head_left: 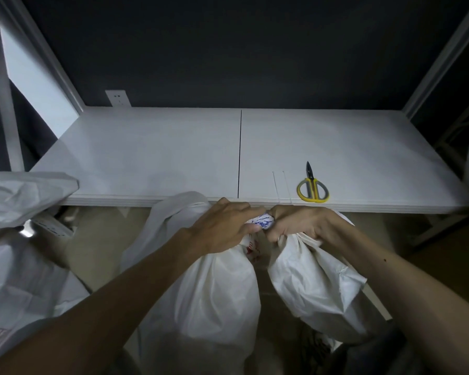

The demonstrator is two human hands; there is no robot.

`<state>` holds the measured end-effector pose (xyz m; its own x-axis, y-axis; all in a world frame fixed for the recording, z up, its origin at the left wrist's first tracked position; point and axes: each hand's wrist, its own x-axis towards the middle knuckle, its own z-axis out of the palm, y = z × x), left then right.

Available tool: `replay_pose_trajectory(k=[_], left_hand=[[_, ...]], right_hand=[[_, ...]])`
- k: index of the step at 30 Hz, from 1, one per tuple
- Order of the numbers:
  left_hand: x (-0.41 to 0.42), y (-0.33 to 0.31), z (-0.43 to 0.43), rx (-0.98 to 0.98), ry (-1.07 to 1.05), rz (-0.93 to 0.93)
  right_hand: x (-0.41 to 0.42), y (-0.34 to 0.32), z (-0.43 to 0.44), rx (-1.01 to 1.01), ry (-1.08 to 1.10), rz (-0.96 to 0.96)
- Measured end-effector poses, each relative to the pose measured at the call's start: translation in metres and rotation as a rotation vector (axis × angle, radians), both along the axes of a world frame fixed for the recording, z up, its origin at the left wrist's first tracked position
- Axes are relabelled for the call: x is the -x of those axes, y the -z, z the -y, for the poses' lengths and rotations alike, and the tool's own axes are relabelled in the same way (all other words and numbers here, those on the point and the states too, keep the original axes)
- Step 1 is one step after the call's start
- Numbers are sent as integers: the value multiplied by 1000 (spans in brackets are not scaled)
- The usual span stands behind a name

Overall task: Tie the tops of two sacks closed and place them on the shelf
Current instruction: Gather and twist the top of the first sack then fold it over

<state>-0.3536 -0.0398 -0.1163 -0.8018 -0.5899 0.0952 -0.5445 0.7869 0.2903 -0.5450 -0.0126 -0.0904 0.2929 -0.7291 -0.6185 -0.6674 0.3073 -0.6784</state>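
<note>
Left grip lies over the gathered top of the left sack, thumb and fingers pinching a blue-printed bunch of cloth. Right grip is curled tight round the neck of the right sack, knuckles almost touching the left. Whether the bunch belongs to one sack or joins both, I cannot quite tell.

Both sacks stand below the front edge of the shelf, near its middle, not yet on it. They are thin white woven or plastic cloth, soft and creased, and probably slippery when bunched. The bulging sides suggest they are full, and perhaps heavy to lift. Their contents are hidden. The best hold is the throat just under the gather, squeezed small, with a second hold beneath the belly for lifting.

Near the front edge, right of the shelf's centre seam, lie two thin ties and yellow-handled scissors just beside them. A spare sack slumps over the front left corner.
</note>
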Motion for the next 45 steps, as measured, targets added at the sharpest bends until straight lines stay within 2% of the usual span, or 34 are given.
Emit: replay_pose_trajectory(k=[5, 8, 11, 14, 17, 19, 22, 23, 24, 25, 26, 28, 30, 34, 37, 41, 45], left_hand=[[-5, 9, -4, 295, 40, -21], [-5, 13, -11, 355, 26, -65], [-5, 6, -14, 228, 8, -76], [-6, -2, -11, 68, -16, -37], [-3, -6, -9, 36, -33, 17], [1, -4, -6, -2, -38, 26], [5, -2, 2, -100, -65, 22], [6, -1, 5, -119, -71, 28], [8, 0, 8, -121, -73, 41], [10, 1, 11, -108, -75, 59], [12, 1, 13, -94, -78, 79], [16, 2, 18, -97, -99, 94], [19, 4, 25, -120, -126, 102], [24, 14, 36, -121, -142, 118], [28, 23, 42, -127, -144, 135], [32, 29, 48, -95, -126, 158], [32, 27, 53, -75, -121, 177]], right_hand=[[0, -8, 2, -57, 26, 19], [0, -7, 0, -59, -4, 20], [-2, -8, -3, -11, -36, -28], [-1, -6, -4, -14, -39, 156], [7, -4, 0, -60, 16, 302], [17, 0, 5, -142, 127, 433], [31, 12, 19, -275, 471, 682], [32, 17, 23, -276, 601, 707], [31, 25, 28, -238, 718, 667], [30, 35, 32, -146, 802, 536], [28, 47, 38, -8, 831, 317], [27, 67, 52, 273, 746, -101], [26, 78, 64, 382, 705, -257], [33, 98, 83, 423, 761, -411], [37, 114, 89, 372, 833, -382], [40, 124, 93, 365, 826, -372], [38, 128, 99, 439, 803, -509]])
